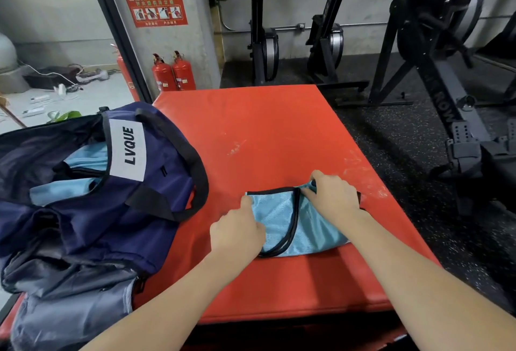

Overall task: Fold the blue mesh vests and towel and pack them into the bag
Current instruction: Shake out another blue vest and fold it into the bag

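A light blue mesh vest point(275, 220) with black trim lies folded into a small packet on the red mat point(265, 132). My left hand point(237, 232) grips the packet's left edge, fingers curled over it. My right hand point(332, 197) lies on the packet's right part, fingers bent over the far edge and covering that side. To the left sits the navy bag point(117, 211) with a white LVQUE label, its top open. Light blue fabric point(86, 159) shows inside the bag.
The red mat's right edge drops to dark speckled floor. Rowing machines point(446, 71) stand at the right and back. Two red fire extinguishers point(174, 72) stand against the concrete pillar behind the mat. A glass door is at the far left.
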{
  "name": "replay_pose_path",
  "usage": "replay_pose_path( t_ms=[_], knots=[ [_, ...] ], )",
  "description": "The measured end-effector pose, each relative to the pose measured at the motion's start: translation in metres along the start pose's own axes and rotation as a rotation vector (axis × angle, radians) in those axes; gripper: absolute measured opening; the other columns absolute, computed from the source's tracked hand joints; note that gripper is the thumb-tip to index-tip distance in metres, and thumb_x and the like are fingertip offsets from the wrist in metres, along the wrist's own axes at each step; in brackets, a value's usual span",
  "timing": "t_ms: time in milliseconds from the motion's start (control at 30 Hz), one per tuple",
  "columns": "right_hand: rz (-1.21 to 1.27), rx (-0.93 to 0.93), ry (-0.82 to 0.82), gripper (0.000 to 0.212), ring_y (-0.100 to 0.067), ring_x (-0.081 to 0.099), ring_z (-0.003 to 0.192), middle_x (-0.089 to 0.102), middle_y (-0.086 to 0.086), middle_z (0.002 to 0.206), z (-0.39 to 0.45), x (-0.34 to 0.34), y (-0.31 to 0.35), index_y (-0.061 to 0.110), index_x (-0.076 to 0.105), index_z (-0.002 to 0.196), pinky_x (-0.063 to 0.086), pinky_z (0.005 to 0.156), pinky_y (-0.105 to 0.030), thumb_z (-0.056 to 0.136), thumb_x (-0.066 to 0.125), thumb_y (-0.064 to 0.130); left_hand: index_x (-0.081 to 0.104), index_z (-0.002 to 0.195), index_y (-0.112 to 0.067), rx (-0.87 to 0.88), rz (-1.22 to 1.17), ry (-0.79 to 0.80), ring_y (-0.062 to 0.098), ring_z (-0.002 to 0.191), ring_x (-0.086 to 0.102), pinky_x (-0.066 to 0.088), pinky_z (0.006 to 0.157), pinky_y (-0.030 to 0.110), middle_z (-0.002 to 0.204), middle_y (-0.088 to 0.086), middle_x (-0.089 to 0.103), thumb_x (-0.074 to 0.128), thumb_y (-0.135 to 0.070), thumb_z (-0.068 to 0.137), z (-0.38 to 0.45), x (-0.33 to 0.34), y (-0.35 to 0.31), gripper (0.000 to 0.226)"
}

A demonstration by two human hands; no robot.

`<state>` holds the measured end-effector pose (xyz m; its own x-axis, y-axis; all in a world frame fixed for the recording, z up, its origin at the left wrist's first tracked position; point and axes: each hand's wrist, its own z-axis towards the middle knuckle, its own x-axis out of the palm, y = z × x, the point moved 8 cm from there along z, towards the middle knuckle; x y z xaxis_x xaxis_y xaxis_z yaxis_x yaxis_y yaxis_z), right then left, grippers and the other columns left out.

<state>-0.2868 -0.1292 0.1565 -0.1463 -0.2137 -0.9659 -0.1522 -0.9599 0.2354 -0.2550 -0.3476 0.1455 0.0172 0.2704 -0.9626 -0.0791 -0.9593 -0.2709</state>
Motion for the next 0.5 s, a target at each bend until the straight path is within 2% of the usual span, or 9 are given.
replay_pose_path(
  t_ms=[67,167,200,267,333,400,500],
  knots=[
    [0.048,0.015,0.029,0.03,-0.031,0.059,0.079,0.055,-0.001,0.08,0.001,0.0,-0.004,0.019,0.052,0.094,0.038,0.063,-0.033,0.095,0.057,0.048,0.042,0.132,-0.025,0.024,0.063,-0.045,0.027,0.096,0.06,0.044,0.077,0.037,0.104,0.001,0.06,0.05,-0.023,0.084,0.005,-0.008,-0.002,0.048],
    [0.109,0.035,0.05,0.033,-0.029,0.061,0.083,0.059,0.0,0.082,0.0,0.0,-0.011,0.021,0.058,0.094,0.041,0.065,-0.034,0.092,0.058,0.054,0.057,0.122,-0.025,0.294,0.113,-0.235,0.025,0.099,0.054,0.042,0.079,0.037,0.106,-0.001,0.053,0.057,-0.015,0.078,0.014,-0.015,-0.017,0.044],
    [0.113,0.027,0.044,0.034,-0.029,0.063,0.086,0.06,0.001,0.086,0.0,0.0,-0.011,0.022,0.057,0.096,0.042,0.066,-0.034,0.091,0.058,0.056,0.061,0.121,-0.026,0.407,0.068,-0.256,0.024,0.105,0.053,0.042,0.082,0.038,0.111,-0.001,0.054,0.059,-0.011,0.078,0.016,-0.013,-0.023,0.046],
    [0.125,-0.006,0.015,0.039,-0.027,0.062,0.095,0.062,0.002,0.1,-0.003,-0.004,-0.008,0.024,0.056,0.108,0.043,0.069,-0.035,0.091,0.057,0.058,0.064,0.123,-0.027,0.573,0.023,-0.178,0.023,0.125,0.046,0.038,0.095,0.039,0.129,-0.002,0.053,0.057,-0.009,0.085,0.019,-0.001,-0.034,0.044],
    [0.12,-0.038,-0.048,0.046,-0.024,0.057,0.108,0.06,0.003,0.117,-0.006,-0.014,-0.005,0.024,0.054,0.123,0.048,0.078,-0.039,0.092,0.057,0.058,0.058,0.132,-0.031,0.584,0.058,-0.05,0.019,0.141,0.032,0.027,0.11,0.039,0.145,-0.004,0.045,0.048,-0.016,0.097,0.024,0.013,-0.036,0.04],
    [0.105,-0.078,-0.153,0.046,-0.024,0.049,0.116,0.058,0.003,0.124,-0.011,-0.03,-0.002,0.022,0.056,0.127,0.049,0.087,-0.041,0.094,0.057,0.054,0.05,0.14,-0.035,0.517,0.108,-0.016,0.014,0.143,0.028,0.02,0.115,0.039,0.149,-0.008,0.04,0.04,-0.021,0.102,0.031,0.02,-0.031,0.041],
    [0.213,-0.13,-0.252,0.027,-0.021,0.053,0.101,0.061,0.005,0.104,-0.03,-0.048,0.005,0.023,0.062,0.102,0.051,0.08,-0.041,0.095,0.057,0.048,0.046,0.141,-0.039,0.429,0.099,-0.011,0.011,0.135,0.037,0.021,0.114,0.04,0.144,-0.013,0.044,0.039,-0.016,0.102,0.039,0.022,-0.023,0.046]
  ],
)
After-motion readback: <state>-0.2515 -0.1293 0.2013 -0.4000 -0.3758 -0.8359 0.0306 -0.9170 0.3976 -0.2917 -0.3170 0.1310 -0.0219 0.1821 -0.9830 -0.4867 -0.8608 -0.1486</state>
